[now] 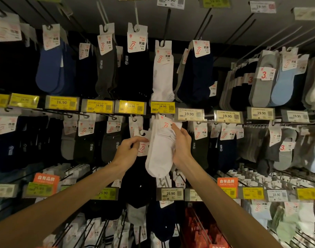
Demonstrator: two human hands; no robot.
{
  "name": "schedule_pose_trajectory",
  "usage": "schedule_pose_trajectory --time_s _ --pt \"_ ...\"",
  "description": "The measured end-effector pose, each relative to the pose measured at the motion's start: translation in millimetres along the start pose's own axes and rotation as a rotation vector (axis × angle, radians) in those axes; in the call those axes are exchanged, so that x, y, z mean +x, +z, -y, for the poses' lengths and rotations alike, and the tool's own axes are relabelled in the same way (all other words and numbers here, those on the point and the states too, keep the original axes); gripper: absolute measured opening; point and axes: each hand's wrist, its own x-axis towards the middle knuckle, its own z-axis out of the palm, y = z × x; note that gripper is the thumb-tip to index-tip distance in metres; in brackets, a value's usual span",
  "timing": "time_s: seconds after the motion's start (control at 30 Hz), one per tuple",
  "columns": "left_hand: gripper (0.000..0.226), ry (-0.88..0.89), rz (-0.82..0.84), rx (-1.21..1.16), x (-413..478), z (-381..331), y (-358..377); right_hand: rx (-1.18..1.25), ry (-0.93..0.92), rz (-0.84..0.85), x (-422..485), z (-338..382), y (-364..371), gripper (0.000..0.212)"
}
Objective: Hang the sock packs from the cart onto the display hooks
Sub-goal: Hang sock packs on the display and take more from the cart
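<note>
Left hand (129, 151) pinches a card header (143, 146) between curled fingers and thumb; white sock pack (159, 153) touches that header, its top directly below the yellow price tag (163, 107); right hand (182, 145) grips the pack's right edge.

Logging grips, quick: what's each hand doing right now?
Left hand: pinching the card header of a dark sock pack.
Right hand: gripping the white sock pack.
</note>
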Motion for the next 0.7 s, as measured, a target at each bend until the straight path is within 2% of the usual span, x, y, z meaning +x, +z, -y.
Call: schedule_pose_trajectory --time_s 0.07,0.23,0.4,0.5,0.6,0.7 --pt "0.04 -0.003 0.0 -0.017 -1.3 -0.9 -0.9 0.01 -0.002 0.035 1.4 2.0 -0.1 0.02" --pt "0.04 0.003 0.006 0.007 -0.5 -0.9 0.4 -0.086 -0.032 0.005 8.3 0.6 6.0 0.038" --pt "0.039 -0.016 0.003 0.02 2.3 4.3 2.5 -0.168 0.044 -0.007 19.0 -0.2 6.0 0.03" --pt "0.04 -0.02 -0.006 0.03 4.0 8.6 1.3 -0.219 0.013 0.026 29.0 -1.8 3.7 0.045" --pt "0.039 -0.028 -0.063 0.075 4.2 8.5 -0.3 -0.361 -0.075 0.038 36.9 -7.6 1.7 0.048" --pt "0.034 -0.054 -0.157 0.124 2.8 7.3 -1.6 -0.418 -0.124 0.017 46.2 -14.5 3.5 0.042"
